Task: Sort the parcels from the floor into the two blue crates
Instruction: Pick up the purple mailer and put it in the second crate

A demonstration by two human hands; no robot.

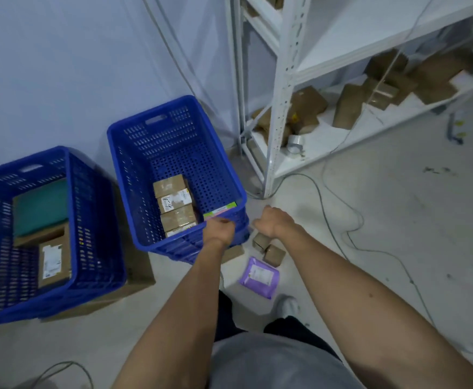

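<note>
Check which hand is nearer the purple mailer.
Right. The right hand is over the small brown boxes just beyond the purple mailer; the left hand is at the blue crate's rim.

I count 2 blue crates: left crate [95, 220], right crate [173, 136]. Right crate: approx. 4 brown boxes [173, 203] in a row, plus 1 green-edged packet [220, 206]. Left crate: 1 teal parcel [41, 206], 1 labelled box [54, 262]. Floor: 2 small boxes [274, 255], 1 purple mailer [259, 276]. 1 shelf unit [283, 80] w/ 1 tape roll [295, 143]; its brown parcels [347, 106] are too jumbled to count.
</note>
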